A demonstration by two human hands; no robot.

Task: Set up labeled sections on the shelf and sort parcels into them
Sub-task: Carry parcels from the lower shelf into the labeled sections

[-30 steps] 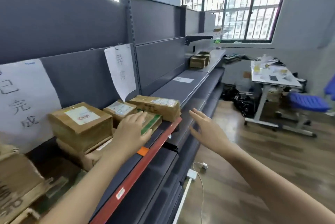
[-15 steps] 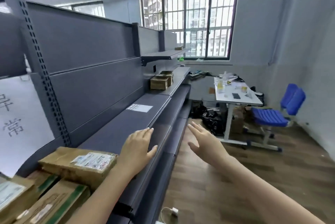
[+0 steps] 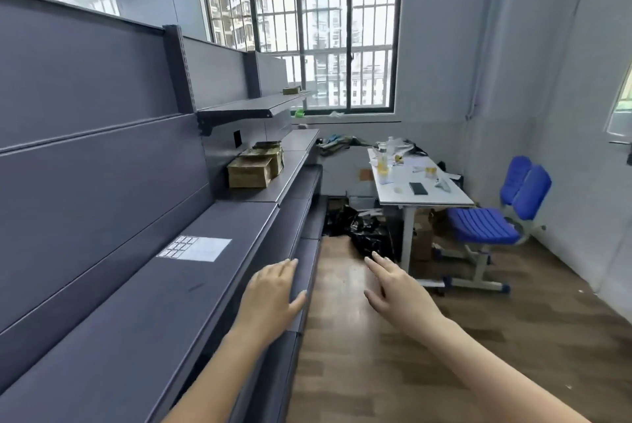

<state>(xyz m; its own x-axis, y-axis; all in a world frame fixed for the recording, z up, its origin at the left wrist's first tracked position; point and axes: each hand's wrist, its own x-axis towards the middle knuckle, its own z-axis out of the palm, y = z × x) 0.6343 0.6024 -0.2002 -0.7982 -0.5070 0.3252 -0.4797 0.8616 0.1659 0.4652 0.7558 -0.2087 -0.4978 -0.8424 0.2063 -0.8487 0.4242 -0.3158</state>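
A long dark grey shelf [image 3: 143,313] runs along the left. On its top lies a white sticker sheet [image 3: 195,248]. Further along the shelf stand brown cardboard parcels [image 3: 253,169] in a small cluster. Another small parcel [image 3: 290,90] sits on the raised upper shelf near the window. My left hand [image 3: 273,296] hovers over the shelf's front edge, fingers straight, holding nothing. Over the floor to its right, my right hand [image 3: 396,285] is stretched forward with straight fingers and is empty too.
A white desk [image 3: 420,190] with a phone, bottles and papers stands at the right, a blue chair [image 3: 496,220] beside it. Black bags [image 3: 362,227] lie under the desk's near end. Wooden floor runs between shelf and desk. A barred window fills the far wall.
The view has swung right along the shelf; the paper signs and near parcels have left the frame. My left hand came off the parcels and both hands now reach forward, empty.
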